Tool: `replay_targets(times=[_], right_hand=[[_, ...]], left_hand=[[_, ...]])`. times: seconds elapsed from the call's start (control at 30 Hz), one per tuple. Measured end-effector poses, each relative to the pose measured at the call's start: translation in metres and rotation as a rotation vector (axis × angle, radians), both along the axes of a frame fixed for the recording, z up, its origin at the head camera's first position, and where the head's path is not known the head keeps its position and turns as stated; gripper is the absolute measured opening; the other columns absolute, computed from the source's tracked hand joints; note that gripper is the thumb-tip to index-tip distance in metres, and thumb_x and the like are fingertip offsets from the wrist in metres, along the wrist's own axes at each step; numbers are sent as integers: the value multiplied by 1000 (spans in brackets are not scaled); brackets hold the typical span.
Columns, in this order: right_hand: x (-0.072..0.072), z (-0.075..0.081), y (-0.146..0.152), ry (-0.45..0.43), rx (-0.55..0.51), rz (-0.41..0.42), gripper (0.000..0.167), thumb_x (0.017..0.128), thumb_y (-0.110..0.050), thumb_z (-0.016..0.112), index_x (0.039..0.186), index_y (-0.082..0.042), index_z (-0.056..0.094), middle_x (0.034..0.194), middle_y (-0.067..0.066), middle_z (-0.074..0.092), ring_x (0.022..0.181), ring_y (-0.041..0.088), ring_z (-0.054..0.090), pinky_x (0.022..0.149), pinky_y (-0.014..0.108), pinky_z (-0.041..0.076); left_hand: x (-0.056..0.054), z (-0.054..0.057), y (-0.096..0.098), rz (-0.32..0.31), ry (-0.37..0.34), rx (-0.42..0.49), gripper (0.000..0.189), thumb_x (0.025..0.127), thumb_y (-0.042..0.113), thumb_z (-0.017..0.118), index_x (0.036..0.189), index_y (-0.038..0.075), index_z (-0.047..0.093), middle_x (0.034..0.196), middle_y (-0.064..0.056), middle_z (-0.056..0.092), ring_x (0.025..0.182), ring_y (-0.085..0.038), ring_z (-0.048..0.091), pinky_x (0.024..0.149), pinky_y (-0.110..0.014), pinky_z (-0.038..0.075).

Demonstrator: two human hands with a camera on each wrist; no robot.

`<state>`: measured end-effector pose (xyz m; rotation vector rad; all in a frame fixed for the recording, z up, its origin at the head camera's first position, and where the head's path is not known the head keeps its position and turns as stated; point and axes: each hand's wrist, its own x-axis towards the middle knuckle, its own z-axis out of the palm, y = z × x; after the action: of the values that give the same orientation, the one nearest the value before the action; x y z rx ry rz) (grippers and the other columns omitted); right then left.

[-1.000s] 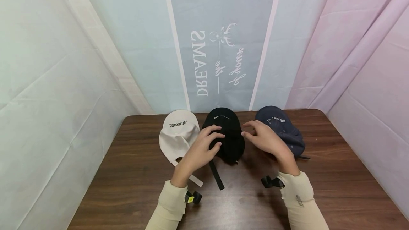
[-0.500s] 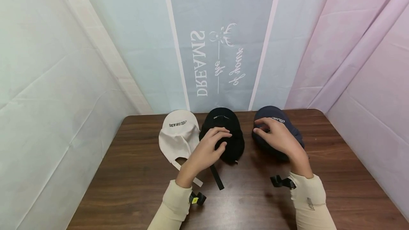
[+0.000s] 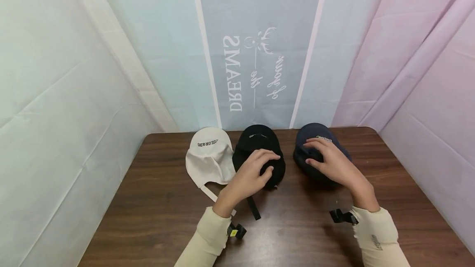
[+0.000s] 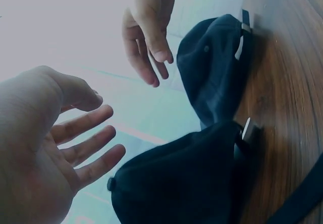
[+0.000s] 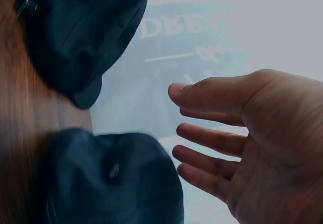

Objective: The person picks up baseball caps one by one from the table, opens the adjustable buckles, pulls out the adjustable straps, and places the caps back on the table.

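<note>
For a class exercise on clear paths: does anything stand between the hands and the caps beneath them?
Nothing visible does. The right hand hovers above the navy cap, and the left hand above the black cap; the wrist views show no object between.

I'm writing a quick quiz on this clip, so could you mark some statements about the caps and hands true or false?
1. The black cap lies between the white cap and the navy cap. True.
2. The left hand grips the white cap. False: it holds nothing and is over the black cap in the head view.
3. The right hand holds nothing. True.
4. The table has a plain white top. False: it is brown with a wood grain.
5. The white cap bears dark lettering. True.
6. The white cap's strap is entirely hidden. False: part of it shows, running toward the left wrist.
</note>
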<state>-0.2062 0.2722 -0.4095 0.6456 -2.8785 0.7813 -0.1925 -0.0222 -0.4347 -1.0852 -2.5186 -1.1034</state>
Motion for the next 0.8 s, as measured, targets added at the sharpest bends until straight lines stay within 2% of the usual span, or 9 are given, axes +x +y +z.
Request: replay_targets(times=[0.13,0.33,0.57,0.8], right_hand=[[1,-2,10,1,30,-16,52,95,-10,80,142,3,60,153,30,50,146,55,39,115,73,34],[4,-6,23,-25,83,-37,62,93,-12,81,147,5,55,155,35,46,141,60,40,111,76,36],[6,-11,38,-47,146,-67,75,87,-12,86,150,7,49,153,39,43,136,63,42,106,78,39],[8,-14,45,-99,200,-86,82,84,-10,87,152,8,45,153,39,42,133,66,42,102,78,42]], left_hand=[[1,2,11,-11,22,-32,33,107,9,59,139,13,66,143,-5,63,137,-18,56,113,-32,50],[0,2,34,-30,68,-74,35,106,9,61,139,16,67,140,0,64,133,-15,57,110,-26,51],[-2,0,65,-49,35,-159,37,107,14,60,144,20,64,145,2,60,134,-12,56,110,-21,49],[-8,-2,90,-49,33,-247,38,107,17,61,144,23,64,151,3,55,137,-12,54,108,-19,48]])
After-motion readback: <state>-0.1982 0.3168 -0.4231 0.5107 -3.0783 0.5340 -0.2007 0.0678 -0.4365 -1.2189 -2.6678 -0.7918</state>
